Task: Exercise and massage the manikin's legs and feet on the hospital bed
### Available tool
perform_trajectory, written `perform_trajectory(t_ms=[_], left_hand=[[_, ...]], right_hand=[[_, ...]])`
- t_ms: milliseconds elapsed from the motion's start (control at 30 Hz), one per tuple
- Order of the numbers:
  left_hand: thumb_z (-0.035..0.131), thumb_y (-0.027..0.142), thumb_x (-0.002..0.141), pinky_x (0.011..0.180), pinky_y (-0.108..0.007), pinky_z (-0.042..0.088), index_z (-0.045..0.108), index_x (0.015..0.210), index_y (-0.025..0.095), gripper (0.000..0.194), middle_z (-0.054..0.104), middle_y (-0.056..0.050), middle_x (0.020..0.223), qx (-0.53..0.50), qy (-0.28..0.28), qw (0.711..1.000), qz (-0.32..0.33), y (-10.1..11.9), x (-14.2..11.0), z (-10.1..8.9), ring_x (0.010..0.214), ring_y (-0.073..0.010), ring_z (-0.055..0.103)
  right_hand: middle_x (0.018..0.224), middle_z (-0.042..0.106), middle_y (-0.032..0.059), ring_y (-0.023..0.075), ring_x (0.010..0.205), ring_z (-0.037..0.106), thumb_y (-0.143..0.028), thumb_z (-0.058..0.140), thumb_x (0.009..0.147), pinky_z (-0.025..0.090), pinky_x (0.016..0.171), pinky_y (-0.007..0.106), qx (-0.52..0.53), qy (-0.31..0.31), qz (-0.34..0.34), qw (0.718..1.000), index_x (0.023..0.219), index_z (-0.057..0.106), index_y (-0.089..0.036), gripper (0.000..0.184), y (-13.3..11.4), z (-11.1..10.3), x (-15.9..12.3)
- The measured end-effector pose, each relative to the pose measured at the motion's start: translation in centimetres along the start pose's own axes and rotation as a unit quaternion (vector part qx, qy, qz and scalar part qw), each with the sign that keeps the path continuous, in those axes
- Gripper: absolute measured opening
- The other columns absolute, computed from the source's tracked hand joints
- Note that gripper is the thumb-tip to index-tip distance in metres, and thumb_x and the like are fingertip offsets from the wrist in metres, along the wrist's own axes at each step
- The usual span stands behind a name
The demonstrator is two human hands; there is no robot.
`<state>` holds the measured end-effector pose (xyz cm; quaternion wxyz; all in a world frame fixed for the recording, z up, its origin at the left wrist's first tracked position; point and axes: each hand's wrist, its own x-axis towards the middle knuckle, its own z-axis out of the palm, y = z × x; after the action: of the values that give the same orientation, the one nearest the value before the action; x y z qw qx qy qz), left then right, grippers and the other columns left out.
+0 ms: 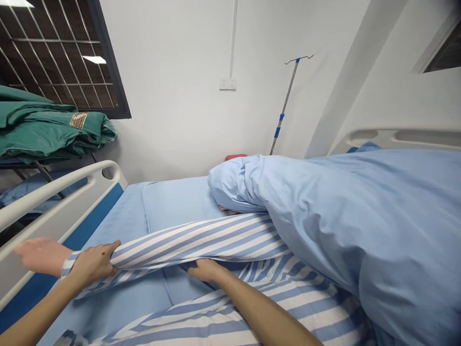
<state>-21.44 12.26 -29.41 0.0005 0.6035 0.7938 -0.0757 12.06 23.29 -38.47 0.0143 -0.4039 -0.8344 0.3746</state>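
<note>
A leg in blue-and-white striped pajama trousers (201, 235) stretches across the bed, its bare foot (45, 257) pointing left. My left hand (94, 264) is closed around the trouser leg just above the ankle. Below the knee area, my right hand (207, 270) grips the same leg from its near side, with most of its fingers hidden beneath the fabric. The other striped trouser leg (201, 315) lies nearer to me on the mattress. A light blue quilt (324, 206) covers the upper legs and body at the right; part of a second bare foot or hand peeks from its edge.
The bed's footboard (104, 178) rises at the left, and the headboard (425, 137) is at the far right. An IV pole (286, 103) stands by the wall. Folded green bedding (54, 129) lies beneath the barred window. Blue sheet (180, 192) covers the mattress.
</note>
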Motion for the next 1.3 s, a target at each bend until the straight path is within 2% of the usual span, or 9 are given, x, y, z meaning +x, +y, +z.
perform_trajectory(t_ms=[267,433,567,667,767,833,1000,1233,1300], left_hand=[[0.049,0.026,0.064,0.081,-0.039,0.04,0.05,0.121,0.024,0.057,0.065,-0.009,0.11,0.013,-0.026,0.999,0.017,1.1,0.1,4.7,0.098,-0.0294,0.058],[0.056,0.027,0.062,0.092,-0.045,0.035,0.048,0.124,0.018,0.063,0.059,-0.015,0.114,-0.023,0.004,1.0,0.007,2.3,-1.0,5.3,0.108,-0.0315,0.05],[0.072,0.035,0.045,0.106,-0.051,0.018,0.025,0.14,0.022,0.106,0.03,-0.017,0.143,-0.107,0.024,0.99,0.084,3.4,-4.3,4.5,0.131,-0.0375,0.025],[0.07,0.047,0.052,0.108,-0.042,0.024,0.019,0.141,0.029,0.104,0.029,-0.009,0.145,-0.247,-0.015,0.956,0.156,3.5,-9.3,4.3,0.132,-0.0302,0.026],[0.069,0.052,0.052,0.1,-0.037,0.035,0.029,0.135,0.035,0.094,0.043,-0.003,0.135,-0.31,-0.068,0.932,0.175,2.7,-14.6,5.2,0.121,-0.0269,0.042],[0.072,0.049,0.048,0.097,-0.04,0.037,0.036,0.131,0.032,0.091,0.05,-0.005,0.126,-0.267,-0.063,0.948,0.163,2.3,-17.1,6.3,0.112,-0.0288,0.048],[0.07,0.034,0.053,0.09,-0.045,0.037,0.047,0.12,0.018,0.073,0.057,-0.014,0.111,-0.112,-0.026,0.989,0.091,2.8,-18.5,7.8,0.1,-0.0309,0.052],[0.063,0.025,0.062,0.09,-0.04,0.036,0.049,0.115,0.016,0.056,0.061,-0.012,0.106,-0.088,-0.007,0.994,0.064,3.8,-18.6,7.9,0.098,-0.0262,0.055],[0.06,0.021,0.063,0.089,-0.039,0.036,0.05,0.115,0.015,0.054,0.061,-0.012,0.106,-0.091,0.003,0.994,0.06,4.0,-19.0,7.8,0.098,-0.026,0.055]], right_hand=[[0.081,0.067,0.0036,0.0163,0.071,0.058,-0.025,0.049,0.069,0.041,0.062,0.024,0.013,-0.098,-0.049,0.994,0.106,0.064,-0.017,0.041,0.5,-0.3,0.7],[0.073,0.061,0.0003,0.0133,0.066,0.051,-0.022,0.054,0.065,0.039,0.062,0.023,0.074,-0.147,-0.044,0.985,0.1,0.065,-0.015,0.037,1.4,0.3,1.4],[0.067,0.056,-0.0003,0.0139,0.064,0.049,-0.026,0.053,0.066,0.04,0.065,0.026,0.134,-0.16,-0.056,0.976,0.097,0.066,-0.016,0.035,1.6,0.6,1.5],[0.069,0.057,0.0013,0.0161,0.065,0.051,-0.028,0.051,0.065,0.041,0.068,0.028,0.148,-0.154,-0.043,0.976,0.095,0.067,-0.017,0.035,1.3,1.0,1.3],[0.074,0.06,0.0029,0.0194,0.072,0.054,-0.026,0.051,0.061,0.042,0.072,0.031,0.121,-0.114,-0.033,0.986,0.09,0.067,-0.018,0.034,0.7,1.5,1.1],[0.072,0.06,0.0027,0.0213,0.074,0.056,-0.023,0.052,0.057,0.043,0.074,0.032,0.088,-0.097,-0.02,0.991,0.086,0.066,-0.019,0.033,0.1,1.9,0.9],[0.073,0.063,0.0052,0.0255,0.077,0.059,-0.024,0.056,0.055,0.044,0.076,0.036,0.006,-0.042,0.004,0.999,0.08,0.064,-0.021,0.027,-1.9,3.6,-1.0],[0.104,0.064,0.0123,0.0307,0.103,0.055,-0.044,0.05,0.067,0.037,0.094,0.043,0.075,0.235,-0.07,0.966,0.094,0.062,-0.017,0.04,-5.6,5.2,-11.5],[0.099,0.065,0.0115,0.0292,0.098,0.057,-0.046,0.052,0.069,0.04,0.091,0.041,0.136,0.251,-0.061,0.957,0.091,0.063,-0.018,0.037,-6.5,6.8,-15.2]])
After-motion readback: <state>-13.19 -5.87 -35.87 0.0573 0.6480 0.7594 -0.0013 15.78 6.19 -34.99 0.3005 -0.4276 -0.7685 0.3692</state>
